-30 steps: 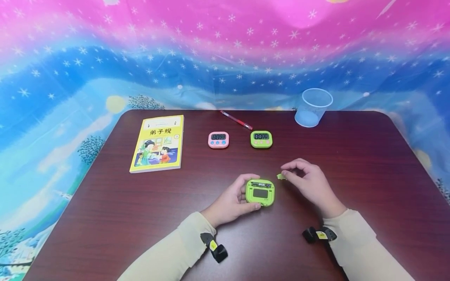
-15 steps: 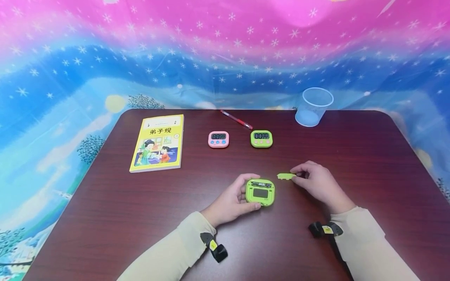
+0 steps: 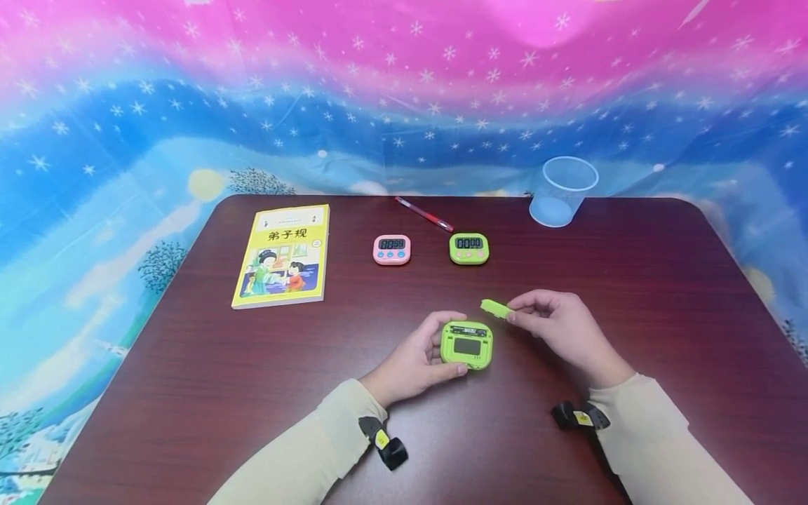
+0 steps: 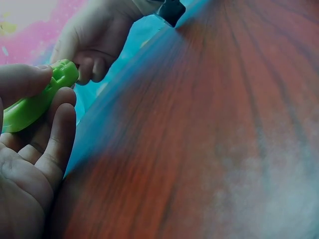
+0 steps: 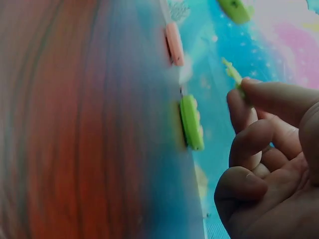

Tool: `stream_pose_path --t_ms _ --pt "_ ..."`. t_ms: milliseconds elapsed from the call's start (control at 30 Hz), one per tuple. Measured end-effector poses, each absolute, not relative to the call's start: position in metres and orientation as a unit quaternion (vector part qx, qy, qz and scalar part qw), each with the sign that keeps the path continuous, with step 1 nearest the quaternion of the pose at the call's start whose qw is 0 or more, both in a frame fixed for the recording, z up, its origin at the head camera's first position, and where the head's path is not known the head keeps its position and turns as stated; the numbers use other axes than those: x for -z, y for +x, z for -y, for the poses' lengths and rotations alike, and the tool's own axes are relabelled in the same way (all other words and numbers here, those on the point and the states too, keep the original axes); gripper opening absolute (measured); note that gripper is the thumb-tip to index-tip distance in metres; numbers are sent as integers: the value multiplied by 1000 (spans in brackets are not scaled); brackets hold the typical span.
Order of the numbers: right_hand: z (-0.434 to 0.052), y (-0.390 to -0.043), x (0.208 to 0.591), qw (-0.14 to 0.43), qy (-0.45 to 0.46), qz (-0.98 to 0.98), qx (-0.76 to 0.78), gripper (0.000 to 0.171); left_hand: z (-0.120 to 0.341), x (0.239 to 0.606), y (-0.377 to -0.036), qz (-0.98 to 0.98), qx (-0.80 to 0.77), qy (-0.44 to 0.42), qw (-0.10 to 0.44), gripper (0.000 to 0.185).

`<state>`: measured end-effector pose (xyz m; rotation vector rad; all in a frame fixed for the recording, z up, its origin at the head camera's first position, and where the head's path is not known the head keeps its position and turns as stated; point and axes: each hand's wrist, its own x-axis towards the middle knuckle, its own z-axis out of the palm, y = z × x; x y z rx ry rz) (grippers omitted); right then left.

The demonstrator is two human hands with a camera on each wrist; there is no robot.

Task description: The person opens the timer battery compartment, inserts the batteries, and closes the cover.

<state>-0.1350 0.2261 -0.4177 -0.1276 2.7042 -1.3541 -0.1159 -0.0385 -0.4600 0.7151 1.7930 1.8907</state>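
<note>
My left hand (image 3: 421, 361) grips a green digital timer (image 3: 467, 356) by its left side, back face up, thumb on the near edge. Its battery slot (image 3: 468, 331) is uncovered and a battery lies inside. To the right, my right hand (image 3: 562, 326) pinches one end of a slim green battery cover (image 3: 496, 308) between thumb and fingers. The cover is tilted and stands apart from the timer, just beyond its upper right corner. In the right wrist view the cover (image 5: 232, 72) sticks out past the fingertips. The left wrist view shows the held timer (image 4: 30, 109) edge-on.
A pink timer (image 3: 392, 250) and another green timer (image 3: 469, 249) lie farther back, with a red pen (image 3: 425, 214) behind them. A yellow book (image 3: 282, 257) lies at the left. At the back right stands a clear plastic cup (image 3: 564, 192).
My right hand first drew right, shifting its grip to the cover's right end. Then it came back left, bringing the cover nearer the timer and tilting it. My left hand stays still.
</note>
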Motion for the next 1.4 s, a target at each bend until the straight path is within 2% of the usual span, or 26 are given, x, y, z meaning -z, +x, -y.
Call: stream_pose_path --t_ms 333,600,900,1033,1100,1300,1400 --pt "-204 -118 402 55 -69 -864 495 16 38 460 -115 -650 -681 258 218 69" --pt "-194 -115 410 53 -112 -878 462 9 38 459 -114 -653 -677 260 217 68" --pt "-196 -116 411 21 -170 -879 444 12 37 459 -114 -649 -679 264 218 68" --pt "-192 -115 413 15 -167 -881 443 13 37 458 -114 -649 -678 264 223 70" --pt "-190 -115 415 23 -152 -880 450 15 38 458 -114 -648 -680 256 227 70" --pt "-179 -112 424 113 -85 -820 555 31 40 457 -114 -631 -701 237 232 76" --pt "-171 -109 430 135 -52 -777 613 36 41 456 -115 -627 -707 230 233 77"
